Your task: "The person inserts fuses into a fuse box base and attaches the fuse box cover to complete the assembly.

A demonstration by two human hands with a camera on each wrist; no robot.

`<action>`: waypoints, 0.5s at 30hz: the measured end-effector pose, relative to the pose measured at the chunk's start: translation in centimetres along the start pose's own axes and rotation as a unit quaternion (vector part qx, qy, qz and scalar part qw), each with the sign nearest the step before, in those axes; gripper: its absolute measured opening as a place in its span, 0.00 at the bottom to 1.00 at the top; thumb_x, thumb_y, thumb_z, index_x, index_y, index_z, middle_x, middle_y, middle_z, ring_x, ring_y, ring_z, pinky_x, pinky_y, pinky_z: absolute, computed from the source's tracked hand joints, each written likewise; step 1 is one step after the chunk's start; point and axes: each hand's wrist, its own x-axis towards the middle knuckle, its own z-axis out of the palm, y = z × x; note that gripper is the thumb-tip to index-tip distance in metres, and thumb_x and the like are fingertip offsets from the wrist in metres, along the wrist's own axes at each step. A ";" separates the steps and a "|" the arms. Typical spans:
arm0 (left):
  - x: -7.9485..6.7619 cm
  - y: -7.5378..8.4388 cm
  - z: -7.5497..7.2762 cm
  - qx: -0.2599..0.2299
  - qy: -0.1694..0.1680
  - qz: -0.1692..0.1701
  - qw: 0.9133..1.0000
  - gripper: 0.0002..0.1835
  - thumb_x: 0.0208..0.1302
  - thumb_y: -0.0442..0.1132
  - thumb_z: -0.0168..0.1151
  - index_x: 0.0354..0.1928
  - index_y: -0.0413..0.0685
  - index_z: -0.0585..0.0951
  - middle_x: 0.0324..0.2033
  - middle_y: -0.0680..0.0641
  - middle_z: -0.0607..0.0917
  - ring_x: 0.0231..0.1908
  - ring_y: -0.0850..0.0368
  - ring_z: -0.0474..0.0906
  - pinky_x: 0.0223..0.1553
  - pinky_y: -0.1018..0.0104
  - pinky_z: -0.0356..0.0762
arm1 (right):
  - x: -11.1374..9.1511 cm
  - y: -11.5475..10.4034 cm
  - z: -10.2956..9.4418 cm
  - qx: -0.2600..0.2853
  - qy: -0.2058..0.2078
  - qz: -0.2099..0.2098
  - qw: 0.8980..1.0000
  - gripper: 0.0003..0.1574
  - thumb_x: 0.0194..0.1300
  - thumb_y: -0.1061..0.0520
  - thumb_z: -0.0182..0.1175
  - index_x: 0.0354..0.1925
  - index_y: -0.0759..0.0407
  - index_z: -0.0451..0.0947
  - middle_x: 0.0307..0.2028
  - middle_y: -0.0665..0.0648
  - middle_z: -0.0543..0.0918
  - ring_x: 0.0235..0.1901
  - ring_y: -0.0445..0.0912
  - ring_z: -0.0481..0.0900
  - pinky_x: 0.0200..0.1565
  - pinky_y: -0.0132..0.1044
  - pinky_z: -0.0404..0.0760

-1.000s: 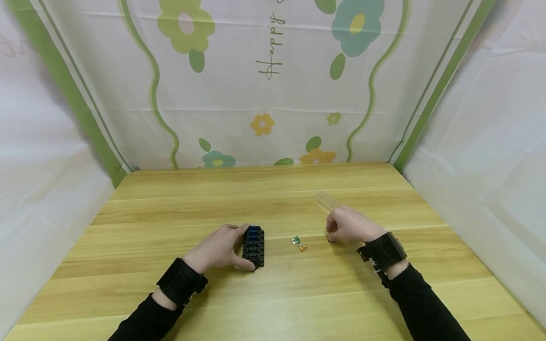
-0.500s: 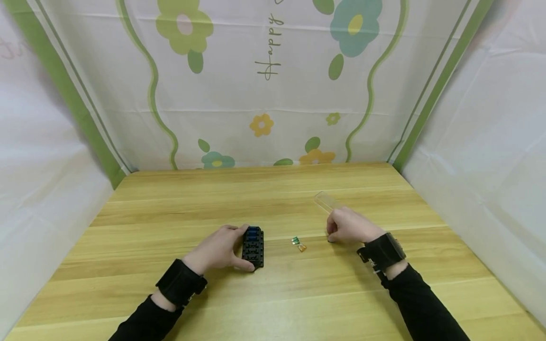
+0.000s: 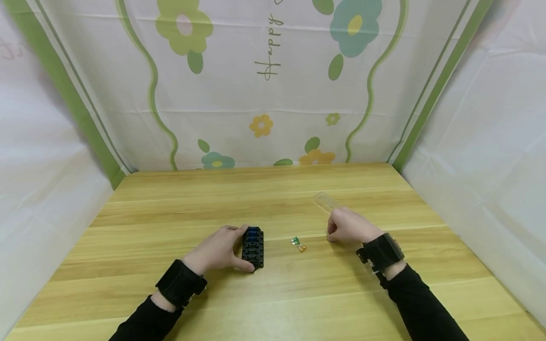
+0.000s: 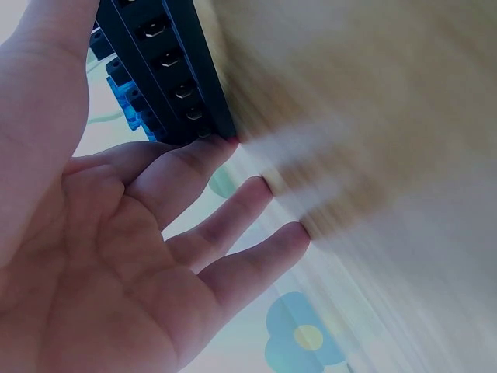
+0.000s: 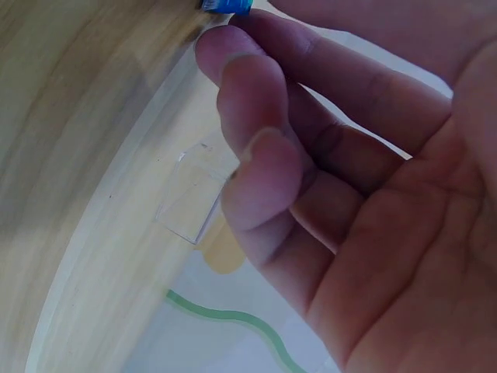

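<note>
Nearest, black sleeves [image 3: 147, 322] led to black bands [image 3: 181, 284] at both wrists, over a wood-grained table [image 3: 273, 308]. Beyond them the left hand [image 3: 219, 247] gripped a slotted black block [image 3: 253, 255], thumb at its near end, forefinger at its far end. The block lay left of the table's middle; the slots toward the person showed bare black fittings, while blue inserts [image 3: 253, 233] sat in the far ones. The left wrist view showed metal contacts [image 4: 169, 60] set in a row of openings along its side.

Right of the block, an orange piece [image 3: 302, 248] lay just beside a green piece [image 3: 295, 241]. Past these, the right hand [image 3: 351, 225] had its fingers curled, pinching a small blue piece [image 5: 227, 5], cut off by the right wrist view's edge. Farther on lay a clear plastic cover [image 3: 325, 201], partly hidden by that hand; whether they touched could not be told. Farthest hung a flower-printed cloth [image 3: 230, 71].
</note>
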 end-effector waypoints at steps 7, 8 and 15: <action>-0.1 0.1 -0.1 -0.004 -0.001 -0.003 1.000 0.60 0.38 0.69 0.70 0.70 0.41 0.62 0.60 0.37 0.71 0.60 0.44 0.66 0.58 0.55 0.64 | 0.1 0.0 0.1 -0.002 0.000 -0.001 1.000 0.11 0.49 0.63 0.65 0.17 0.50 0.78 0.15 0.42 0.71 0.15 0.36 0.63 0.19 0.28 0.65; -0.1 0.2 -0.2 -0.004 -0.001 -0.003 1.000 0.60 0.38 0.69 0.70 0.70 0.41 0.62 0.60 0.36 0.71 0.61 0.44 0.66 0.58 0.55 0.64 | 0.2 0.0 0.1 -0.003 0.002 -0.002 1.000 0.11 0.49 0.63 0.65 0.17 0.50 0.77 0.15 0.42 0.71 0.15 0.35 0.63 0.19 0.28 0.65; -0.1 0.3 -0.2 -0.002 -0.001 -0.001 1.000 0.60 0.39 0.69 0.70 0.70 0.40 0.62 0.59 0.36 0.71 0.60 0.43 0.66 0.58 0.54 0.64 | 0.2 -0.3 0.2 -0.006 0.011 0.004 1.000 0.10 0.48 0.63 0.64 0.18 0.51 0.76 0.16 0.43 0.71 0.16 0.35 0.65 0.20 0.28 0.66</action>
